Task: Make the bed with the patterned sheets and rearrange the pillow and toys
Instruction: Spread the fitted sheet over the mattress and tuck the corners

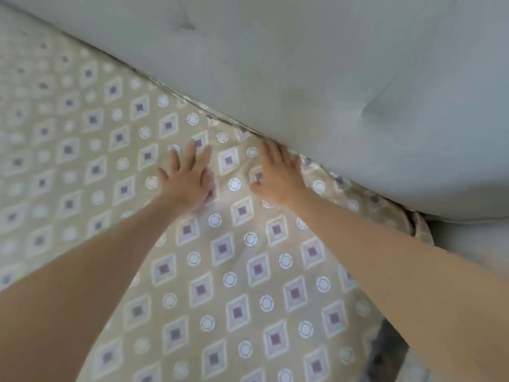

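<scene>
A beige sheet (225, 285) patterned with purple-centred diamonds and white circles covers the mattress across the lower left of the view. My left hand (187, 177) lies flat on it with fingers spread, pressing the fabric. A little to the right, my right hand (278, 172) also rests flat on the sheet, its fingertips at the seam where the sheet meets the padded headboard (344, 86). A few creases run through the fabric between and below my hands. No pillow or toy is in view.
The grey tufted headboard fills the upper right, running diagonally. At the mattress corner (407, 224) on the right the sheet bunches in folds. A darker strip of floor (385, 351) shows at the lower right beside the bed.
</scene>
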`<state>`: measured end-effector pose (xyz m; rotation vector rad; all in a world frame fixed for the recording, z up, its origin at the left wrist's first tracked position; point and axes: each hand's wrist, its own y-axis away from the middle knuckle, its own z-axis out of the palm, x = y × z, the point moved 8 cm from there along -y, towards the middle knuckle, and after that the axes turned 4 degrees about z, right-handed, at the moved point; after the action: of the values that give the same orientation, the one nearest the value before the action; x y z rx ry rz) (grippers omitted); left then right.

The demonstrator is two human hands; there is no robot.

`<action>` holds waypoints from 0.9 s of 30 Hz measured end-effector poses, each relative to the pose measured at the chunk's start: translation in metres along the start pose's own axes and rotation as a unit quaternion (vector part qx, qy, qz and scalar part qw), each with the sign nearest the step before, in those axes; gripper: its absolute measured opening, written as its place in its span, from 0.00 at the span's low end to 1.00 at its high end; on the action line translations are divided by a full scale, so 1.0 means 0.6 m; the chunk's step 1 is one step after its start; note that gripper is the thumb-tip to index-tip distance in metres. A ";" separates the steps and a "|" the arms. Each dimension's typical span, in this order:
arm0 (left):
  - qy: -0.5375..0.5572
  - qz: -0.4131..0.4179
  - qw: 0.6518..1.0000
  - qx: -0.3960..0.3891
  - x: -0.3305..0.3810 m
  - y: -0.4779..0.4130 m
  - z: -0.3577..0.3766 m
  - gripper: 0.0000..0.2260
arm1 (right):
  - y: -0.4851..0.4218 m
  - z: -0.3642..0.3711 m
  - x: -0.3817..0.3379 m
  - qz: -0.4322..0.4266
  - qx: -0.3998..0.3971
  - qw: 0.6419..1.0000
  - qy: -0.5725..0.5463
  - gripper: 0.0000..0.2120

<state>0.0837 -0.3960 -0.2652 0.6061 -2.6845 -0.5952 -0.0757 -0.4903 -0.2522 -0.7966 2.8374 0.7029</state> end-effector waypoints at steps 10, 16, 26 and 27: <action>0.000 -0.006 1.000 -0.018 0.041 -0.119 -0.038 0.33 | -0.070 -0.006 0.022 0.033 -0.100 0.994 -0.039 0.54; -0.031 0.003 0.997 -0.067 0.044 -0.163 -0.055 0.44 | -0.075 -0.040 -0.004 -0.021 -0.068 0.988 -0.137 0.23; -0.031 -0.032 0.998 -0.040 0.090 -0.137 -0.017 0.32 | -0.032 0.010 0.050 -0.022 0.048 0.999 -0.011 0.39; -0.036 -0.024 0.999 -0.029 0.100 -0.127 -0.009 0.30 | -0.009 0.009 0.065 -0.038 0.081 0.996 0.008 0.36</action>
<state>0.0599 -0.4885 -0.2827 0.6463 -2.7168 -0.7173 -0.1062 -0.5098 -0.2676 -0.8801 2.8154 0.4511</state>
